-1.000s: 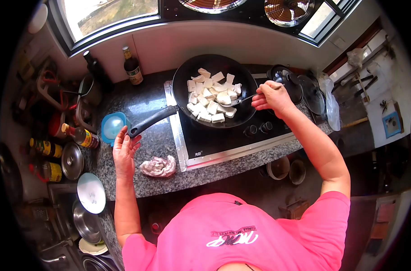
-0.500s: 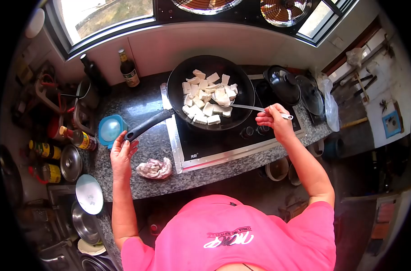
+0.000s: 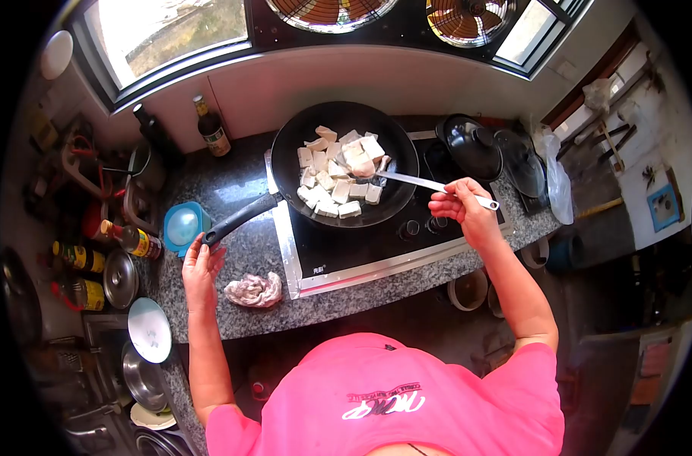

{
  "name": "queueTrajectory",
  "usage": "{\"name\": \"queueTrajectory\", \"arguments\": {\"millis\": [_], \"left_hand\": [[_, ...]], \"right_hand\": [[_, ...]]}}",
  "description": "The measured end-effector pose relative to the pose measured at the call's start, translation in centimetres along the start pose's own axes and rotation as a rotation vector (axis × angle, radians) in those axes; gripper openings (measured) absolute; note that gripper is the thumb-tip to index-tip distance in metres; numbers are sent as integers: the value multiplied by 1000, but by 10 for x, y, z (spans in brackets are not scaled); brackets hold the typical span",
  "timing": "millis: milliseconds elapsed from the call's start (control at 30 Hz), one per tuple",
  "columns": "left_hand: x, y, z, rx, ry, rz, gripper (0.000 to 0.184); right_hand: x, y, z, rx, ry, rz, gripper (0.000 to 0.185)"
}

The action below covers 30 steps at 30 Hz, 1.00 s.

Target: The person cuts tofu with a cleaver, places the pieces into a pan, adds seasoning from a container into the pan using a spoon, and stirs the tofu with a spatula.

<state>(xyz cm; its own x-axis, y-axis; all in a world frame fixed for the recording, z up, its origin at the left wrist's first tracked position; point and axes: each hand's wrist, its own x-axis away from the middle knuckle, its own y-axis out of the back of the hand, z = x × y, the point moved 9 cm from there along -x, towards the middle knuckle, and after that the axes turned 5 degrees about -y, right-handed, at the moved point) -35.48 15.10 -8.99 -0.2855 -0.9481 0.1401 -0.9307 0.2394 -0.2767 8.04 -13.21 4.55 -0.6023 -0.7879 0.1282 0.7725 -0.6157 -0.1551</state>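
A black wok (image 3: 395, 190) sits on the stove, with many white tofu pieces (image 3: 325, 182) lying in it. My left hand (image 3: 201, 267) is closed around the end of the wok's long black handle (image 3: 243, 219), at the left. In my right hand (image 3: 469, 210), the fingers are wrapped round the metal handle of a spatula (image 3: 418, 180). The spatula reaches into the wok from the right. Its head is among the tofu, partly hidden by pieces resting on or against it.
The black glass stove (image 3: 338, 247) is set in a granite counter (image 3: 209, 323). A crumpled cloth (image 3: 255, 290) and a blue container (image 3: 186, 225) lie left of it. A lidded black pot (image 3: 471, 148) stands right. Bottles (image 3: 211, 128) line the back left; a bowl (image 3: 149, 330) is at the left edge.
The spatula's head has moved up and leftward through the tofu, shifting several pieces toward the far right. Both hands keep their holds. The whole view has tilted slightly.
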Motion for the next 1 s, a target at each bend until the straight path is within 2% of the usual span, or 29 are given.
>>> {"name": "queueTrajectory", "arguments": {"millis": [200,300,500,700,800,833,900,967,1000], "left_hand": [[13,0,6,30,30,-11,36],[18,-5,3,23,12,-21,40],[17,-13,-10,-39,-40,-123,45],[7,-14,-2,-41,-68,-228,35],[10,-17,-3,-24,-82,-289,34],[11,-18,-3,-22,-86,-302,34],[13,-17,-2,-24,-90,-326,33],[14,-17,-3,-26,-81,-344,33],[14,-17,-3,-22,-80,-347,33]], "right_hand": [[16,20,-14,-31,-102,6,23],[10,32,-11,-50,-140,83,23],[-29,57,18,79,-186,193,24],[-74,60,60,347,-136,342,25],[-81,40,72,716,74,549,20],[-64,17,90,976,354,728,16],[-25,-9,98,1220,617,971,27],[9,-20,100,1464,778,1109,36],[18,-18,99,1499,787,1135,38]]}}
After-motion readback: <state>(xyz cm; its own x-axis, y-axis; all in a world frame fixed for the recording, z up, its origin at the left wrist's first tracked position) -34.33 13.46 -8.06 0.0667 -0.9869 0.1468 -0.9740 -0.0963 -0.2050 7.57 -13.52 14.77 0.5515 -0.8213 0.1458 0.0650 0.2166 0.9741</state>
